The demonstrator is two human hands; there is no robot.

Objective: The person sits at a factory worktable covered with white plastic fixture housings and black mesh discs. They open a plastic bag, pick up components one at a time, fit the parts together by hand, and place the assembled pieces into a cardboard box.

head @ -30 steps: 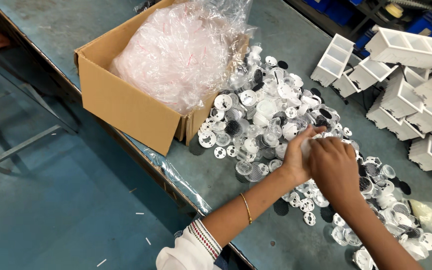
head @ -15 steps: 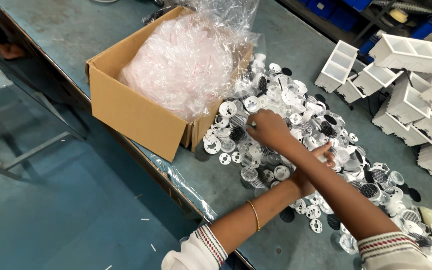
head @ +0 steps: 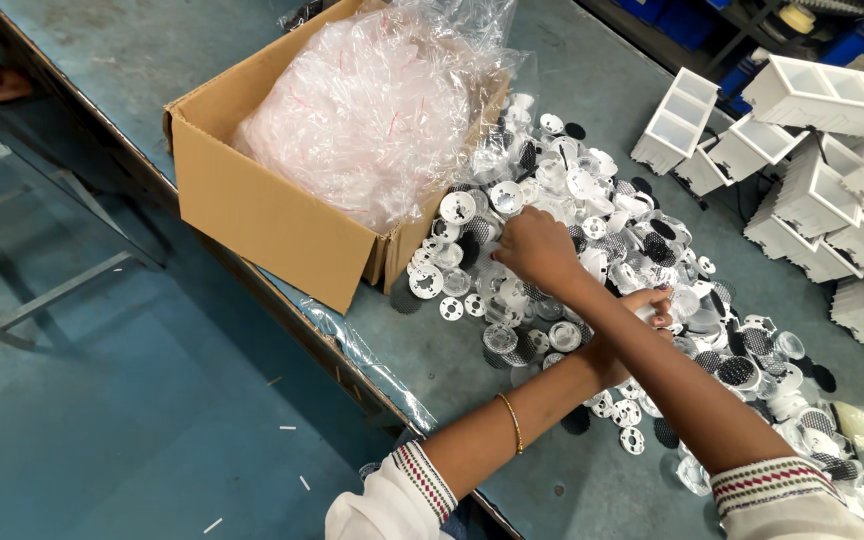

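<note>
While I'm watching the head view, the arms are crossing: the right hand (head: 537, 248) is reaching across to the left part of the pile of small round plastic parts (head: 612, 260), fingers curling down onto the pieces near the cardboard box (head: 282, 215). I'm not able to tell if it's actually pinching one; the fingertips are hidden under the knuckles. The left hand (head: 644, 305) is sitting mostly under the right forearm, fingers closing round a small white piece, as far as I'm seeing.

The pile is lying loose on the blue-green table (head: 172, 50), white discs and black mesh ones mixing. The box is holding a full clear plastic bag (head: 372, 105). White compartment trays (head: 812, 150) are stacking up far right, looking empty.

I'm judging progress as early: most of the parts are lying unsorted.
</note>
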